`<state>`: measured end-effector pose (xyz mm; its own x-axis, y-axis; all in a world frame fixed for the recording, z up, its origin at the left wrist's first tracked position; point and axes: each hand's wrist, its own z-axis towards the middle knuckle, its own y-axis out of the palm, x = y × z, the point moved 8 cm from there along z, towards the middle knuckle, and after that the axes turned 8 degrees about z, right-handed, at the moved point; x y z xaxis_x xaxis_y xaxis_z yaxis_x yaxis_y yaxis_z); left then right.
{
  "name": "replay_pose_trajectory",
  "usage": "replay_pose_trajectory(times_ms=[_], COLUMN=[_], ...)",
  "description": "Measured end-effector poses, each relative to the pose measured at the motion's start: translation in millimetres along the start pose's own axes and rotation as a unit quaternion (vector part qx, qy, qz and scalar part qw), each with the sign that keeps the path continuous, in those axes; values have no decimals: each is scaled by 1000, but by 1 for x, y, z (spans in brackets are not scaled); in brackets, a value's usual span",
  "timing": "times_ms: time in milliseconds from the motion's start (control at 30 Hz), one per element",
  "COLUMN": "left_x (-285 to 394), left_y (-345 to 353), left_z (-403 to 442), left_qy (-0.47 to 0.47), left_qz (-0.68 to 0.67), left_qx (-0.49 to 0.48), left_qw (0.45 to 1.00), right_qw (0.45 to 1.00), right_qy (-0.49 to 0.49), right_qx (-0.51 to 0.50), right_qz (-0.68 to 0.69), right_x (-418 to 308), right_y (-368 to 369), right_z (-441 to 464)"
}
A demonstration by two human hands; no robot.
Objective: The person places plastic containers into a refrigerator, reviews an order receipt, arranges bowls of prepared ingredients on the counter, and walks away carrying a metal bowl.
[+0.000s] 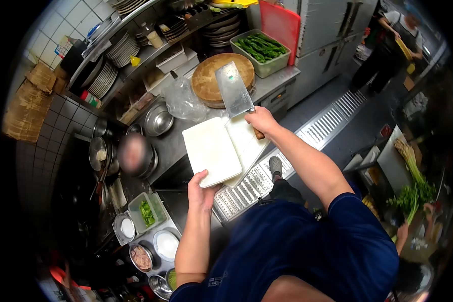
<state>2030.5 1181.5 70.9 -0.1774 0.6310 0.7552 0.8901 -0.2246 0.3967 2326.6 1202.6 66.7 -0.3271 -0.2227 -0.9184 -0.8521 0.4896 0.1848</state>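
Observation:
My right hand (261, 122) is closed around the wooden handle of a cleaver (234, 90), its broad blade pointing away from me over the edge of a round wooden chopping block (209, 75). In my left hand (200, 191) is a white rectangular plastic tray (210, 151), gripped at its near corner with the thumb on top. A second white flat piece (249, 141) shows beside and partly under the tray; whether it is a board or another tray, I cannot tell. The cleaver's handle lies above this second piece.
A bin of green peppers (261, 48) and a red board (282, 30) stand behind the block. A plastic bag (183, 100) and metal bowl (159, 119) sit leftward. Floor grating (246, 194) runs below. A person (392, 45) stands far right; celery (412, 186) lies nearer.

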Motion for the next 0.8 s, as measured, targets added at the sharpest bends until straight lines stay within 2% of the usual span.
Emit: replay_pose_trajectory(times_ms=[133, 333, 400, 567, 700, 800], left_x=[22, 59, 60, 91, 123, 139], left_y=[23, 69, 68, 79, 92, 84], left_z=[72, 160, 193, 257, 298, 332], left_qy=[30, 26, 20, 15, -8, 11], left_qz=[30, -34, -45, -32, -3, -32], left_qx=[30, 76, 97, 97, 92, 68], left_qw=[999, 996, 994, 995, 996, 997], right_qw=[999, 998, 996, 998, 1000, 999], right_qy=[-48, -2, 8, 22, 19, 39], right_qx=[0, -42, -36, -53, -17, 7], right_qz=[-23, -36, -77, -8, -2, -22], right_x=[-18, -50, -60, -68, -68, -74], right_y=[-7, -11, -17, -20, -26, -27], right_z=[100, 218, 245, 319, 358, 378])
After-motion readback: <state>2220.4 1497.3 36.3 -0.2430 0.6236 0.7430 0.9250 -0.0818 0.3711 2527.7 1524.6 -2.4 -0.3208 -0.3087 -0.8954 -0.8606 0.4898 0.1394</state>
